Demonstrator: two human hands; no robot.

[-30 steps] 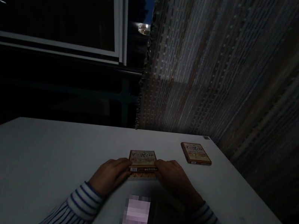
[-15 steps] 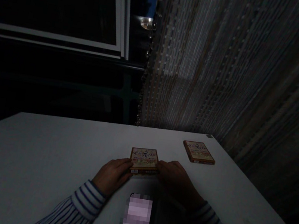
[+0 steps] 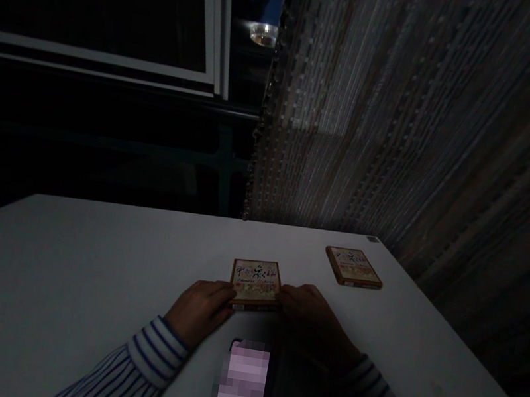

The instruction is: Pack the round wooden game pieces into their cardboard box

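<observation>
A small flat box [image 3: 255,283] with a pale printed lid and brown rim lies on the white table [image 3: 79,290] in front of me. My left hand [image 3: 199,312] grips its left edge with curled fingers. My right hand [image 3: 313,320] grips its right edge the same way. Both of my arms wear blue-and-white striped sleeves. A second, matching box [image 3: 353,267] lies flat near the table's far right corner, apart from both hands.
A dark phone-like object [image 3: 243,383] lies on the table between my forearms. A beaded curtain [image 3: 409,114] hangs behind the table on the right. A dark window with a white frame [image 3: 216,30] is at the back left. The room is dim.
The box between my hands was raised and tilted a second ago, with something pale showing beneath it; now it sits flat on the table. My hands stay at its edges.
</observation>
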